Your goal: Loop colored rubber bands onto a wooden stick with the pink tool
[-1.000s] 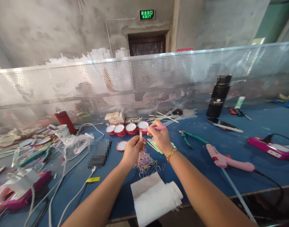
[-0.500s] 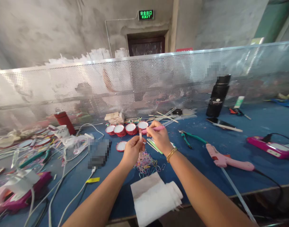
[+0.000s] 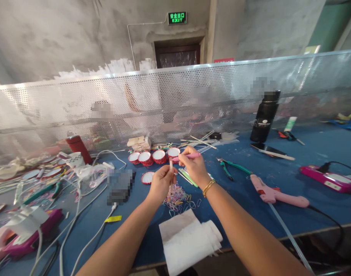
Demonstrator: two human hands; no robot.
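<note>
Pink pen-like tool beside upright pale stick

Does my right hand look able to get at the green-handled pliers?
Probably yes: the green-handled pliers lie close by, to the right of your right hand, with nothing visible in between. It holds a pink pen-like tool, though, which might hinder a grasp.

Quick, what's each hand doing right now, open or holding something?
Left hand: closed, pinching a pale strip.
Right hand: closed, gripping a pink pen-like tool.
</note>
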